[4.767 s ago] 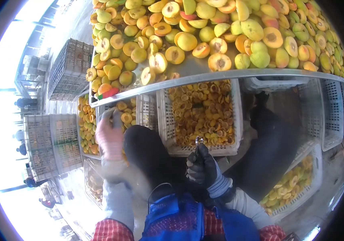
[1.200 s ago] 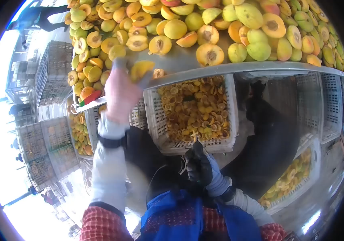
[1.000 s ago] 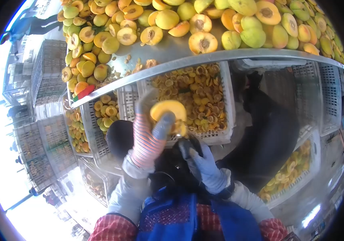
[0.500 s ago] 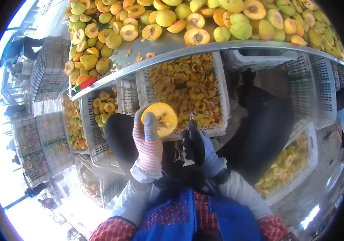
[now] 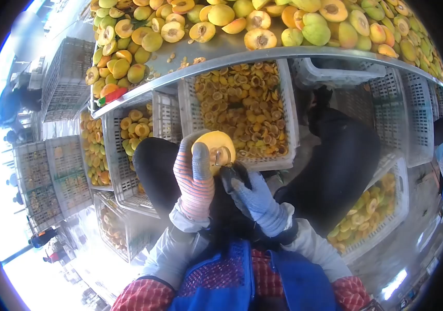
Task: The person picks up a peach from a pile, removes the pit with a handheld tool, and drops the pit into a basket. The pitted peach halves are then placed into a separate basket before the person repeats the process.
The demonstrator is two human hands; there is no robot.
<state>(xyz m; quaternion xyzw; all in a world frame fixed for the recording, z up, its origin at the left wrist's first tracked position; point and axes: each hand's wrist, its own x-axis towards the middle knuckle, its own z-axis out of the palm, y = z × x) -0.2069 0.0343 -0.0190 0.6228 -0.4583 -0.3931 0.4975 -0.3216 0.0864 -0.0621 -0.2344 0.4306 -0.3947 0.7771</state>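
Note:
My left hand [image 5: 194, 173], in a striped glove, holds a halved yellow peach [image 5: 214, 141] with its cut face toward me. The thumb presses on its near edge. My right hand [image 5: 256, 199], in a grey glove with dark fingertips, is closed around a small pitting tool [image 5: 218, 157]. Its thin curved metal tip touches the pit hollow of the peach half; the handle is mostly hidden by my fingers. Just beyond both hands, a white crate [image 5: 289, 124] holds many brown-yellow peach scraps [image 5: 242, 106].
A metal table [image 5: 216, 59] heaped with whole and halved peaches [image 5: 314, 28] runs across the top. A red object [image 5: 112, 96] lies at its left corner. Crates of peach halves [image 5: 137, 129] stand left, another crate [image 5: 400, 207] at right. Other people [image 5: 17, 106] are at far left.
My right hand has risen left to the peach half, bringing the tool's tip into its centre. The left hand has shifted slightly right, still holding the peach.

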